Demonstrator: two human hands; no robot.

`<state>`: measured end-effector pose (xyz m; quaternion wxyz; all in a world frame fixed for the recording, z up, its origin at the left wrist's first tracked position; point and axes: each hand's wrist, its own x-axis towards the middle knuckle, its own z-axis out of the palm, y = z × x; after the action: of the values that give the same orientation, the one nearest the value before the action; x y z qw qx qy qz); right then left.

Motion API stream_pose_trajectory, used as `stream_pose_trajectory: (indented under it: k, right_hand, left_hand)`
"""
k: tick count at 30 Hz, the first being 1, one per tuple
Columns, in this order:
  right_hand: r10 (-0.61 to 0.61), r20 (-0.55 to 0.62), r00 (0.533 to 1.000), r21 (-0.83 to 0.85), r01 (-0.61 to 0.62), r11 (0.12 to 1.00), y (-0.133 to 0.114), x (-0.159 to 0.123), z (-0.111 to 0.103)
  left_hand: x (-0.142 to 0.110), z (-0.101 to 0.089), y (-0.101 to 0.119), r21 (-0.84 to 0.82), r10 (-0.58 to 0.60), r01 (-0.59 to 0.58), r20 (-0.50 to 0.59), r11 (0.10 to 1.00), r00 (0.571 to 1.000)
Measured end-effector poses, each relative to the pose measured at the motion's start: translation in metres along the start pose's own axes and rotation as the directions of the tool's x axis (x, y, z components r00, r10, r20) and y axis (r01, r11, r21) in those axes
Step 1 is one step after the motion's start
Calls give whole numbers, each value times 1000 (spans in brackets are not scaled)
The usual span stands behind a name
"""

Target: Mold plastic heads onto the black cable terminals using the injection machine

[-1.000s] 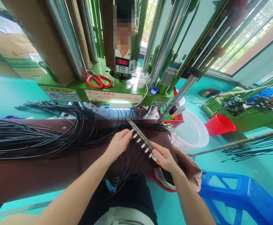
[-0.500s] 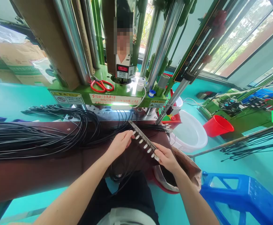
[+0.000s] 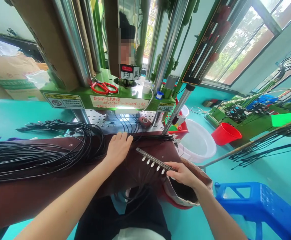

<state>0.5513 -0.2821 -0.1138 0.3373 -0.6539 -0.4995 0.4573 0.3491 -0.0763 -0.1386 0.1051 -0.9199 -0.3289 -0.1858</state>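
While the right hand (image 3: 183,173) is pinching the near end of the long grey metal bar with a row of white-tipped plugs hanging from it (image 3: 153,160), the left hand (image 3: 117,148) is resting knuckles-up on the brown cloth-covered workbench (image 3: 35,190), fingers curled loosely over the black cables (image 3: 131,133) at the bench's far edge and not clearly clamping any of them (from this angle I cannot tell whether one wire is pinched underneath). The bar is lying slantwise near the bench's right end, its far tip pointing toward the left hand, thin black leads trailing from it over the near edge. A thick sheaf of long black wires (image 3: 35,156) is spreading across the left half of the bench. Beyond the far edge the green press with chrome columns (image 3: 110,98) is standing, red-handled scissors (image 3: 104,87) lying on its deck. To my eye, the step in hand is feeding leads into the bar: the next move seems to call for the left fingers singling out one cable and bringing its end to an open slot while the right is keeping the bar steady
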Motion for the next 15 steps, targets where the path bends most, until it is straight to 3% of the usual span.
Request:
stream_pose_trajectory:
  k: [2, 6, 10, 15]
  right_hand:
    - [-36, 127, 991, -57, 44, 997, -4, 14, -12]
    - [-31, 376, 926, -242, 130, 961, -11, 51, -32]
    - [-94, 334, 938, -491, 258, 832, -17, 83, -35]
    - [-272, 300, 915, -698, 404, 591, -19, 98, -34]
  left_hand:
    - [1, 2, -3, -41, -8, 8, 4, 999, 1000]
    - [1, 4, -6, -97, -30, 31, 6, 995, 1000]
    - [4, 7, -14, -295, -24, 32, 31, 955, 999]
    - [5, 17, -21, -489, -154, 108, -55, 866, 987]
